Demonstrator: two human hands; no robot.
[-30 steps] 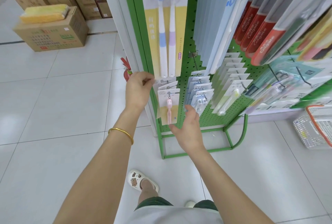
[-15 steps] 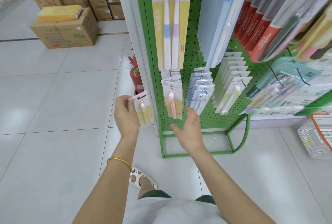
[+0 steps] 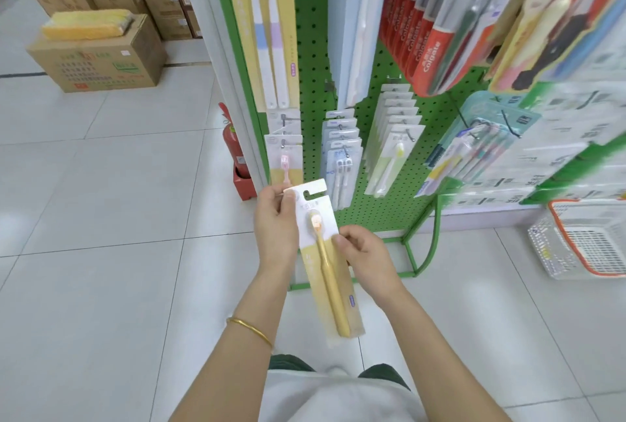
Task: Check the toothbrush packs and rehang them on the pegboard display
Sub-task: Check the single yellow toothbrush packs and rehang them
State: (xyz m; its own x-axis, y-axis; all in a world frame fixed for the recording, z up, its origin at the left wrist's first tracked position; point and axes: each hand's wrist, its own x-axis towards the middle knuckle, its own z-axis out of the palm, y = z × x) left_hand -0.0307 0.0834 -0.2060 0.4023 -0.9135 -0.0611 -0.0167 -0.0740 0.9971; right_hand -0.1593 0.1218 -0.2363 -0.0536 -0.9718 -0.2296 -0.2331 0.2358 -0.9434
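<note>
Upper left of the frame: cardboard box [image 3: 98, 56] on the floor tiles, well apart from the work, probably spare stock. Left of centre: red fire extinguisher [image 3: 232, 147] tucked against the display's white side panel, out of the walkway.

At centre: left hand [image 3: 276, 218] pinching the top left corner of the toothbrush pack [image 3: 325, 262], thumb on the front face beside the hook slot, likely so the slot stays free for a peg. Pack held in the air, off the board, in front of the lower left of the green pegboard [image 3: 311, 49]. Brush head uppermost and printed face toward the camera, as suits a check.

Just above the hands: pink pack [image 3: 286, 157] hanging on its peg, seemingly the row to return to.

Right of the card: right hand [image 3: 366, 255] gripping the pack's right edge near the brush head, fingers curled, steadying it. Checking step judged in hand; rehanging not yet done.

Lower right: white basket [image 3: 545, 245] with an orange rim, on the floor beside the display.
</note>
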